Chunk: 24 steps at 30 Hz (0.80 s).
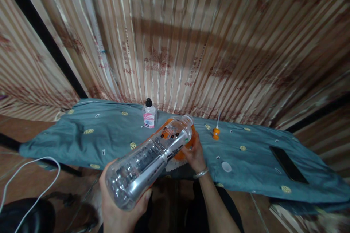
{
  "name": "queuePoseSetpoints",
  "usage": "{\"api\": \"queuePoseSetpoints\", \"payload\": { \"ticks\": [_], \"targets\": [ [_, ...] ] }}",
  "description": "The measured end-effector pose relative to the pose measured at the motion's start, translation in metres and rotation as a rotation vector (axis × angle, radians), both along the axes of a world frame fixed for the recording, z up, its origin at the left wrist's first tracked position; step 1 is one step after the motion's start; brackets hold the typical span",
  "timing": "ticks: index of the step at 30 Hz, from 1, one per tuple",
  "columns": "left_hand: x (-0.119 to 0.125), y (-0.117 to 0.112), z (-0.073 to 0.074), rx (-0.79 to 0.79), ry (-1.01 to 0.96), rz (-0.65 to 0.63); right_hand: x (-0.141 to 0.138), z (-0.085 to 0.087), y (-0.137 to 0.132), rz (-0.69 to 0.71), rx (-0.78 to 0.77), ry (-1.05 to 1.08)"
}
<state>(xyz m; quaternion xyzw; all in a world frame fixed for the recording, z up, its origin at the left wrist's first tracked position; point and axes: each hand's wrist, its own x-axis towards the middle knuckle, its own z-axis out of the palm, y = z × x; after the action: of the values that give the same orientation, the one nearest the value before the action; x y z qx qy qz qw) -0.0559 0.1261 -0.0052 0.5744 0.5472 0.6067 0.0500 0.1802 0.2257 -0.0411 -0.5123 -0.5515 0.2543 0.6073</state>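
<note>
My left hand (121, 204) is wrapped around the base of a clear plastic bottle (136, 171) with a silver-and-orange label. The bottle is tilted, its capless mouth up and to the right. My right hand (195, 154), a silver bangle at its wrist, grips an orange bottle (193, 136) behind the clear one. Most of the orange bottle is hidden, so its mouth and contents do not show clearly. Right of my hands, an orange pump head (216, 133) stands upside down on the cloth, its thin tube pointing up. A white disc (226, 166) lies nearer me.
A small clear bottle (149, 116) with a black cap and pink label stands at the back. To the right lies a black phone (288, 164). Blue-green patterned cloth (254, 167) covers the table, with a curtain (175, 43) behind. A white cable (58, 167) loops at left.
</note>
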Motion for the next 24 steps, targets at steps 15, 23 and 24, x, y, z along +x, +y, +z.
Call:
{"api": "queuePoseSetpoints", "payload": {
  "ticks": [15, 23, 24],
  "targets": [
    [0.016, -0.005, 0.016, -0.151, -0.441, -0.052, -0.003, 0.003, -0.002, 0.008, -0.031, 0.04],
    [0.008, -0.004, 0.014, -0.14, -0.324, -0.051, -0.002, 0.002, -0.003, 0.008, -0.051, 0.017],
    [0.01, -0.005, 0.015, -0.151, -0.345, -0.036, -0.002, 0.002, -0.003, 0.013, -0.059, 0.017]
  ]
}}
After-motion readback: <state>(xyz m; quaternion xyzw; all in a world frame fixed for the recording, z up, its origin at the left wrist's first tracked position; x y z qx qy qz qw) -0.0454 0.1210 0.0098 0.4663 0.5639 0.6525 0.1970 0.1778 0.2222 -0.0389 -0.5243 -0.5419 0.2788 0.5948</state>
